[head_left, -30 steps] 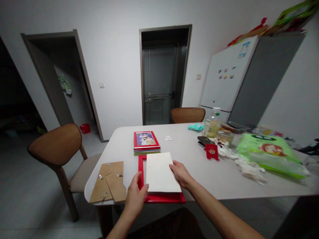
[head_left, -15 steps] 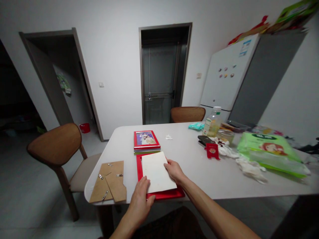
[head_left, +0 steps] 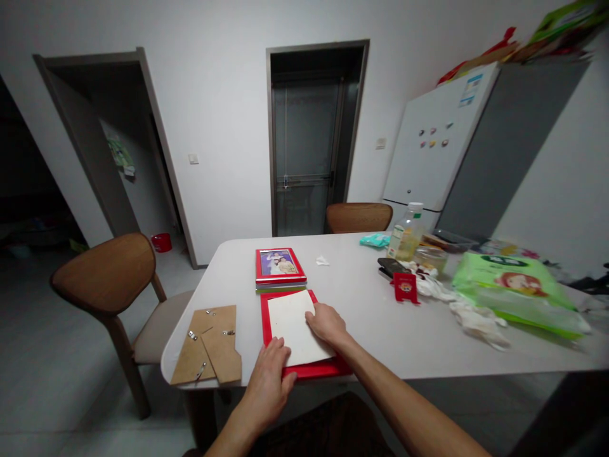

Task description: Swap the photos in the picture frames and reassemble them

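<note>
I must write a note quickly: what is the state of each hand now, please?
Left hand: open, resting at the red frame.
Right hand: on the white sheet; whether gripping, cannot be told.

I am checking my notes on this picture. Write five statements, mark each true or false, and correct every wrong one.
1. The right hand touches the white sheet. True.
2. The brown board lies right of the lower red frame. False: it lies to the left.
3. A framed photo tops the stack. True.
4. The bottle is uncapped. False: it wears a white cap.
5. The left hand rests on the brown board. False: it is at the white sheet's left edge.
</note>
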{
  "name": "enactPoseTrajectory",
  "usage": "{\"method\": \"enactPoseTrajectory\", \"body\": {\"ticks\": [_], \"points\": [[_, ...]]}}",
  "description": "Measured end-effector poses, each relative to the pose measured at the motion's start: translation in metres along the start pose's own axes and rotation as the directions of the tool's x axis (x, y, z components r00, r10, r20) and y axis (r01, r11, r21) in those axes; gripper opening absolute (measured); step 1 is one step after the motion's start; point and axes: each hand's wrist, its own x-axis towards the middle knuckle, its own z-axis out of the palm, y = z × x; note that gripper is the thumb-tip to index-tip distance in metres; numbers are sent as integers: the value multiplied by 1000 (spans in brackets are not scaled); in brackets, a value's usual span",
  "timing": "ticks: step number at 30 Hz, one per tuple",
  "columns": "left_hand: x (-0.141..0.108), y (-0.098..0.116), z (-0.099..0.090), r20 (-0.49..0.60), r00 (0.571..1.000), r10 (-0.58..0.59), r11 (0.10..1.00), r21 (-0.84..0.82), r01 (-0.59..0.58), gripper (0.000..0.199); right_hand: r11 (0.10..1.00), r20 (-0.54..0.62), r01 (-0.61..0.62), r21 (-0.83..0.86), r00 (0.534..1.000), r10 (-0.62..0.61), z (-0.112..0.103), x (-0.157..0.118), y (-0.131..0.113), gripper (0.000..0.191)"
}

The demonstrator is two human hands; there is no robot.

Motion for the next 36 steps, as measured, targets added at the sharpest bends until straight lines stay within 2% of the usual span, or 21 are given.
{"method": "enactPoseTrajectory", "body": {"ticks": [5,15,22,28,32,36], "points": [[-1,-1,1,23,1000,12,998,60,-14,39,985,-5,27,-171,1000,-28,0,0,3,33],[0,2,-2,51,998,26,999,28,-27,39,990,-76,27,-141,996,-39,7,1,9,36],[-2,2,-5,56,998,16,1000,23,-17,28,997,-83,2,-73,997,-8,7,4,10,30],[0,4,-5,91,996,-2,999,45,-2,41,974,-107,49,-222,991,-74,10,-3,8,30],[-1,7,-6,111,994,-1,996,87,-8,31,952,-147,85,-293,980,-132,13,-8,6,27],[-1,10,-9,116,993,5,991,134,-21,28,959,-159,114,-260,974,-159,16,-9,7,34]]}}
